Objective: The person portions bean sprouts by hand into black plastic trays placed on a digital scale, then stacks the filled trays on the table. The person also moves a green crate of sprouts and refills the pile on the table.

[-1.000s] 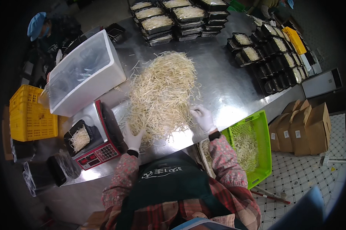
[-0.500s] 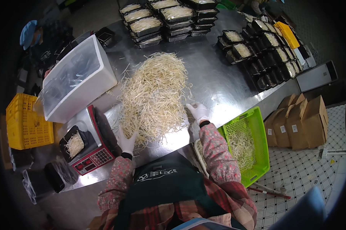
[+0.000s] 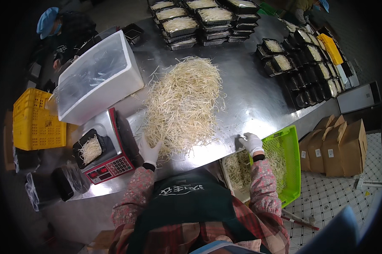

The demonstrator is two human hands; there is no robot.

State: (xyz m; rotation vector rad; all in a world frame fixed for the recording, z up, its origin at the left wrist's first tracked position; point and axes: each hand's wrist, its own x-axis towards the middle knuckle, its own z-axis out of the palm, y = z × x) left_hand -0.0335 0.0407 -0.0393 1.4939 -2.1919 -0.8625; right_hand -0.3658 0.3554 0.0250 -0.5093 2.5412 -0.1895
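A large heap of pale bean sprouts (image 3: 184, 106) lies on the steel table (image 3: 241, 97) before me. My left hand (image 3: 149, 151), in a white glove, rests at the heap's near left edge, thumb and fingers apart, palm empty. My right hand (image 3: 252, 144), also gloved, is over the table's near edge, away from the heap; its fingers are bent but apart, and I see no sprouts in them. Left of my left hand, a black tray (image 3: 77, 149) holding some sprouts (image 3: 90, 150) sits on a red scale (image 3: 110, 170).
A white foam box (image 3: 134, 78) with clear plastic stands beyond the scale, beside a yellow crate (image 3: 41, 127). Stacked filled trays (image 3: 180, 26) line the far side. Below my right arm are a green basket (image 3: 296, 169) and a white basket (image 3: 242, 195) with sprouts. Paper bags (image 3: 345, 148) stand right.
My right hand has left the heap's right edge and come nearer and rightward to the table edge. My left hand stays by the heap. The whole view has shifted slightly.
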